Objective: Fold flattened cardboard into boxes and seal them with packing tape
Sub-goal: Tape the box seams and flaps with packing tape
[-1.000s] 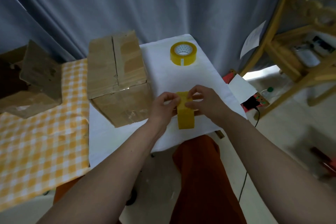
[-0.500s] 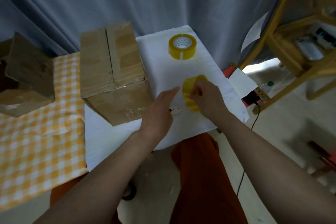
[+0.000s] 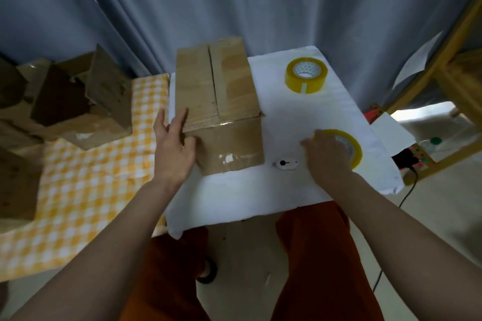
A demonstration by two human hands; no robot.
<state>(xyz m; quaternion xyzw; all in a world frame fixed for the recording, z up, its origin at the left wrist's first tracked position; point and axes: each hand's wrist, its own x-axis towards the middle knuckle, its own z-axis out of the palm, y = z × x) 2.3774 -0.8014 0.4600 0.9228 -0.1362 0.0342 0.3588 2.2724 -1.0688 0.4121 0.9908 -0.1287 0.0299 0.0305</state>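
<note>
Left hand (image 3: 173, 150) spread against near-left corner of brown taped cardboard box (image 3: 219, 101) on white-covered desk (image 3: 260, 198). Right hand (image 3: 326, 156) resting on near-right yellow tape roll (image 3: 350, 144); grip state unclear.

- A grey-blue pleated fabric curtain (image 3: 234, 0) hangs across the whole back of the scene, its folds running down behind the tables.
- A white cloth-covered table (image 3: 313, 112) stands in the middle, its near edge hanging over pale floor.
- Touching its left side is a table under a yellow-and-white checked cloth (image 3: 86, 190).
- A light wooden shelf frame (image 3: 453, 78) stands at the right; what lies on its shelves is too blurred to tell.
- A white paper sheet (image 3: 414, 60) hangs from that frame.
- The pale smooth floor (image 3: 443, 211) shows a bright patch of light under the frame.
- A thin black cable (image 3: 407, 193) trails across the floor.
</note>
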